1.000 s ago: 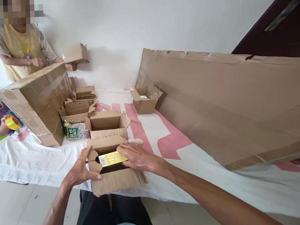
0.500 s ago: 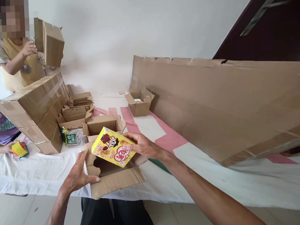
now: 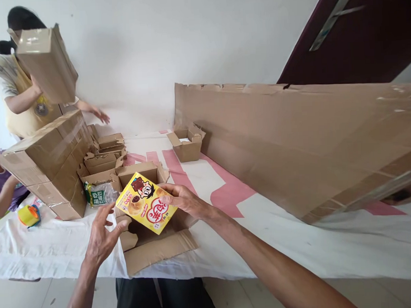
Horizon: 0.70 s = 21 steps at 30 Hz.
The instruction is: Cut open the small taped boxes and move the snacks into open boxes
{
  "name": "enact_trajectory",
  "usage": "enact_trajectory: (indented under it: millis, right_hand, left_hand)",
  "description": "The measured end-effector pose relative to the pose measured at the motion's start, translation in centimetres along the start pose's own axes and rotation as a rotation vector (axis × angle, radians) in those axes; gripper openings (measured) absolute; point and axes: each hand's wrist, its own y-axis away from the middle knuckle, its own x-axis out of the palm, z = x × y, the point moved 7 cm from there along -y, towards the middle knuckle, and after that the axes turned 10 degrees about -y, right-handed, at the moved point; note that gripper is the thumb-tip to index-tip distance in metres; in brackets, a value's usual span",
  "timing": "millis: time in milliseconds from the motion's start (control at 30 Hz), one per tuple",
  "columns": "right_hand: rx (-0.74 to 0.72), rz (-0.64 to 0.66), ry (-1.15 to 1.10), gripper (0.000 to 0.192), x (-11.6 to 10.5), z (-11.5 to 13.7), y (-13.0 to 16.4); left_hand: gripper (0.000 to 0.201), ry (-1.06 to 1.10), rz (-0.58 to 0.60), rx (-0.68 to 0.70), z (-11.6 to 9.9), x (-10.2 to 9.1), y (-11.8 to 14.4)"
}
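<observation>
A yellow snack box [image 3: 147, 203] with a cartoon face and red lettering is tilted above an open cardboard box [image 3: 158, 253] at the table's near edge. My right hand [image 3: 185, 200] grips the snack box by its right side, thumb on the printed front. To the left of it my left hand [image 3: 102, 233] has its fingers apart and holds nothing. Its fingertips are close to the snack box's left corner; whether they touch it I cannot tell. Just behind my left hand lies a green and clear plastic packet [image 3: 100, 194]. The snack box hides part of the cardboard box's inside.
Stacked sealed cartons [image 3: 45, 165] stand on the left, with several open cartons [image 3: 105, 160] beside them. A small open carton [image 3: 186, 148] sits before a tall cardboard panel [image 3: 293, 145]. A co-worker holds up a carton [image 3: 48, 65]; another person sits near a yellow roll [image 3: 28, 216].
My left hand has let go of the cardboard box's flap and risen toward the snack box. The snack box has shifted slightly left. The co-worker's carton has turned and one hand has come off it.
</observation>
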Motion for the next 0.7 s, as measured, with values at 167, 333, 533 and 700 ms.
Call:
enact_trajectory:
  millis: [167, 333, 533, 700]
  right_hand:
    - [0.013, 0.075, 0.054, 0.065, 1.4, 0.6, -0.8]
    - [0.065, 0.165, 0.134, 0.068, 3.0, 1.3, -1.7]
    - [0.02, 0.039, 0.155, 0.062, 1.9, 3.2, -3.2]
    - [-0.086, 0.003, -0.028, 0.071, 2.6, 2.1, -3.8]
  left_hand:
    - [0.084, 0.365, 0.115, -0.116, -1.7, 0.4, -1.2]
    - [0.085, 0.546, 0.152, -0.155, -2.8, 1.1, -1.8]
    - [0.068, 0.628, 0.121, -0.267, -1.2, 1.6, -1.6]
    - [0.072, 0.855, -0.189, -0.292, -1.4, 1.2, -1.0]
